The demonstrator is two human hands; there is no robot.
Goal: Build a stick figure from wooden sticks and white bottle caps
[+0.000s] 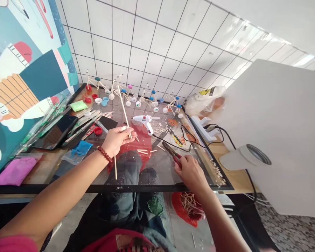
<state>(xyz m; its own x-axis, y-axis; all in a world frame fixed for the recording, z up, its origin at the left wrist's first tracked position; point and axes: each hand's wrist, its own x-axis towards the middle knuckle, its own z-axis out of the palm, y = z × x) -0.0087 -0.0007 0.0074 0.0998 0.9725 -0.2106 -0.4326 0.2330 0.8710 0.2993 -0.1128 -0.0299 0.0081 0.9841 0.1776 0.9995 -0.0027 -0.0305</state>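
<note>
My left hand pinches thin wooden sticks that slant up and away over the glass tabletop; another length hangs below the hand toward the front edge. In my right hand is a pair of pliers with red handles, its jaws pointing forward and left. The pliers are apart from the held sticks. Between the hands, short cut stick pieces lie on the glass. Beyond them rests a white hot glue gun, nozzle to the left.
Small stick models with bottle-cap wheels stand along the tiled wall. A yellow utility knife and a black cable lie right. A phone, blue clay and pink clay are left. A red bag of sticks sits below.
</note>
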